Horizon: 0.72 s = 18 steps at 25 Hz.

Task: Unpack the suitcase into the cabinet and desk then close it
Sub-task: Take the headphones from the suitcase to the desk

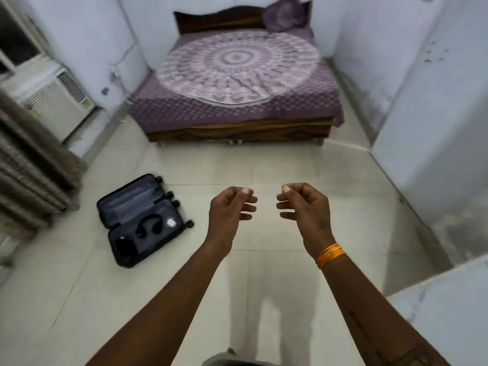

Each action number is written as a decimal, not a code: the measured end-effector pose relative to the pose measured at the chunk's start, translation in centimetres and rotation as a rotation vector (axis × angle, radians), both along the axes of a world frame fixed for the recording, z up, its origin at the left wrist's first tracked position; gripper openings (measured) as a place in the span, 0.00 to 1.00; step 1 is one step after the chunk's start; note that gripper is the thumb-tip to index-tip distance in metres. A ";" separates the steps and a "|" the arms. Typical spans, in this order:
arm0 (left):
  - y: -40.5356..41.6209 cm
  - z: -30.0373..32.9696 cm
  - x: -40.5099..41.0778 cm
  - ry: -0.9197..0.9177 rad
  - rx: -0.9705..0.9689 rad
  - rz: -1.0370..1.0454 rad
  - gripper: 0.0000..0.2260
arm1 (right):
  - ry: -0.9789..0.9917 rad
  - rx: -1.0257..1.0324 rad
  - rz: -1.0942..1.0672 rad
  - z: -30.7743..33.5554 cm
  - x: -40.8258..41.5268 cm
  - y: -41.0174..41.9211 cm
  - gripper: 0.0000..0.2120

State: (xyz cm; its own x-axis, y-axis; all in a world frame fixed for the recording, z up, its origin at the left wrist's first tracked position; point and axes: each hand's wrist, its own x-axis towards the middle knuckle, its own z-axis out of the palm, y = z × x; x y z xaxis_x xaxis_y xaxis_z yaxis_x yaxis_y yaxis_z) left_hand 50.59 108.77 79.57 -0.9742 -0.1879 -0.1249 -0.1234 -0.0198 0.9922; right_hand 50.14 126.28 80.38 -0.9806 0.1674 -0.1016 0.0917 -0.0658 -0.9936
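Tiled bedroom floor (264, 165), suitcase (142, 220) lying open for unpacking.
I log headphones (148, 225) inside; left hand (229, 207) and right hand (306, 206), each grip loose, empty, ready.

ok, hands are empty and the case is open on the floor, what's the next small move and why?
Probably step left and reach down with the left hand for the headphones. Both it and the right hand hold nothing and hang loosely curled, away from the suitcase, which lies open on the floor with the headphones, a small white item and a dark pouch inside, so unpacking isn't done.
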 end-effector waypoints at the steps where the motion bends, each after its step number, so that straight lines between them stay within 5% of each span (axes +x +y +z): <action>1: -3.8 -0.1 0.0 0.003 0.008 0.058 0.10 | 0.001 0.007 0.054 0.0 -0.8 -3.5 0.07; 9: -28.1 -0.3 0.5 0.020 0.064 0.463 0.12 | -0.007 0.041 0.381 -0.2 -7.1 -27.0 0.09; 18: -46.4 -5.0 -3.8 -0.006 0.058 0.716 0.13 | -0.043 0.068 0.647 -4.0 -17.0 -46.7 0.09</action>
State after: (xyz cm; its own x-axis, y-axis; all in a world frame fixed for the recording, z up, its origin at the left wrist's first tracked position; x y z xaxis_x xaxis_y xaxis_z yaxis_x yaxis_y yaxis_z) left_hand 46.78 62.39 74.55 -0.6132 -0.7738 -0.1587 -0.0658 -0.1502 0.9865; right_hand 33.16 79.59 76.42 -0.8810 -0.4476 -0.1532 0.1317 0.0789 -0.9881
